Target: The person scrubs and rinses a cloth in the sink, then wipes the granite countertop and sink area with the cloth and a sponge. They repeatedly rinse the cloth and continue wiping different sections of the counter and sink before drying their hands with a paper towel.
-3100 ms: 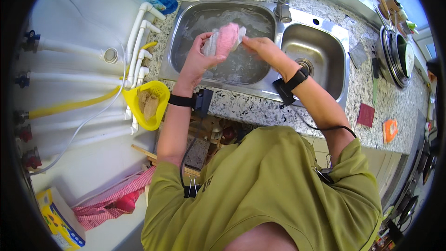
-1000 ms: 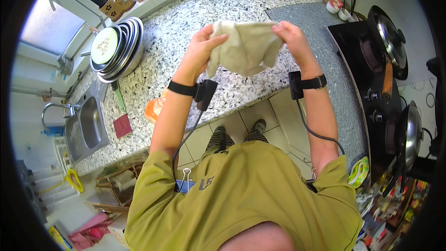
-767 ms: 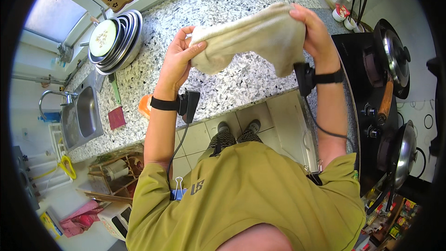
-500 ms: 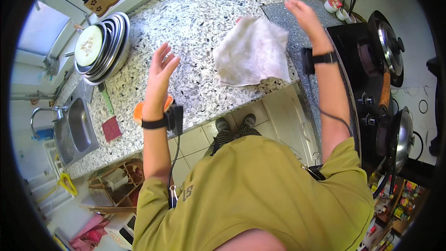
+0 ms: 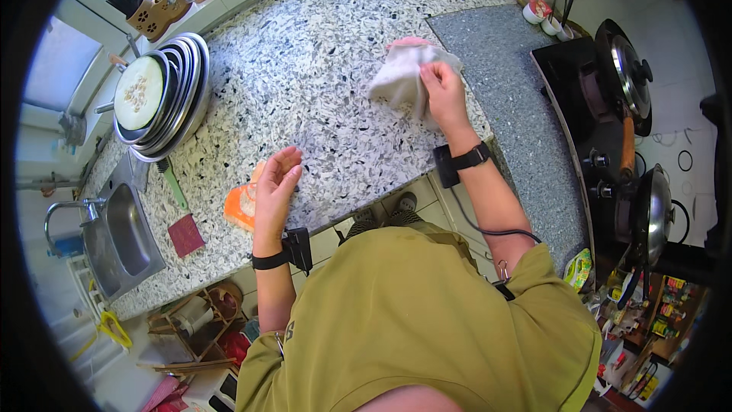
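Cloth (image 5: pixel 398 80), off-white, soft and bunched up, sits toward the right end of a white-and-grey speckled stone countertop (image 5: pixel 305 99), close to where a darker grey stone slab (image 5: pixel 496 53) begins. A thin pink fabric strip (image 5: pixel 412 42) pokes out along its far edge; can't tell if that's a second rag or just another side of the same one.

Right hand (image 5: pixel 444 98) is on it, thumb and fingers drawn together, pinching a fold near the cloth's right side. Left hand (image 5: pixel 276 194) is well apart from all that, empty and loosely open, fingers half curled and thumb held off from them. It's right by a floppy orange-and-white packet (image 5: pixel 238 210) and covers part of it from this angle, so no idea whether they actually touch. Both wrists have black straps with a little black box.

Further left there's a dark red square pad (image 5: pixel 185 235), a long green-handled tool (image 5: pixel 175 189) and a stack of shiny round metal bowls (image 5: pixel 197 95) with a pale round slice of something seedy (image 5: pixel 139 93) on top. A stainless steel double sink (image 5: pixel 128 221) is past those. Way over right, a black stove (image 5: pixel 568 76) carries a lidded dark pan (image 5: pixel 631 76) with a wooden handle.
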A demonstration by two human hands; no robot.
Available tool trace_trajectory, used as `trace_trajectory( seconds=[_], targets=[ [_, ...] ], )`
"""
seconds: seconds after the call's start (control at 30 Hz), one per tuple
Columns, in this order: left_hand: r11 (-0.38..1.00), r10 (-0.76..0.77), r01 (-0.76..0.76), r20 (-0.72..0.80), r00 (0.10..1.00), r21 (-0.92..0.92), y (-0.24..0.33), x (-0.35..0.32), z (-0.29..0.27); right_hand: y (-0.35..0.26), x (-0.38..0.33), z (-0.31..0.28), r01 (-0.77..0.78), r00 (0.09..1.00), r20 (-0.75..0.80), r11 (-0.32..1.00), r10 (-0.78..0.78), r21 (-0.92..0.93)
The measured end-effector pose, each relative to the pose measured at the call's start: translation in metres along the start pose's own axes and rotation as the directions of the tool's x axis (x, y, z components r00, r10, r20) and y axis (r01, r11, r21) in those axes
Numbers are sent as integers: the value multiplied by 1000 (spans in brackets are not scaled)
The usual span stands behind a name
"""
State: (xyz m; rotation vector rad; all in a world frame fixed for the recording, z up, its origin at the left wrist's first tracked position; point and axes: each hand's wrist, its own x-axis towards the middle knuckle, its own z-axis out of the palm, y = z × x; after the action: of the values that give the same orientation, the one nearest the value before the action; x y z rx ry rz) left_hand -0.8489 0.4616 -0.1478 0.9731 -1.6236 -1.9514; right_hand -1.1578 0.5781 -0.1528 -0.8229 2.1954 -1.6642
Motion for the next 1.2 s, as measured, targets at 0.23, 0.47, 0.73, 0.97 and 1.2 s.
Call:
trace_trajectory(
  seconds=[0.23,0.47,0.73,0.97,1.2],
  targets=[
    [997,82,-83,-126,989,-6,-2,5,-8,-81,-42,39,426,751,514,899,-416,105],
    [991,116,-129,-314,942,-21,-7,-29,-33,14,36,-22,280,960,203,633,-194,-722],
    [981,170,-194,-561,810,17,-12,-54,-26,-41,64,65,365,889,321,929,-326,-66],
    [971,221,-110,-620,753,213,-7,-49,-26,-72,-52,168,720,550,835,510,-6,-470],
    [774,252,-137,-102,962,618,10,44,-40,-5,-90,166,811,413,893,518,-180,-271]
  ],
)
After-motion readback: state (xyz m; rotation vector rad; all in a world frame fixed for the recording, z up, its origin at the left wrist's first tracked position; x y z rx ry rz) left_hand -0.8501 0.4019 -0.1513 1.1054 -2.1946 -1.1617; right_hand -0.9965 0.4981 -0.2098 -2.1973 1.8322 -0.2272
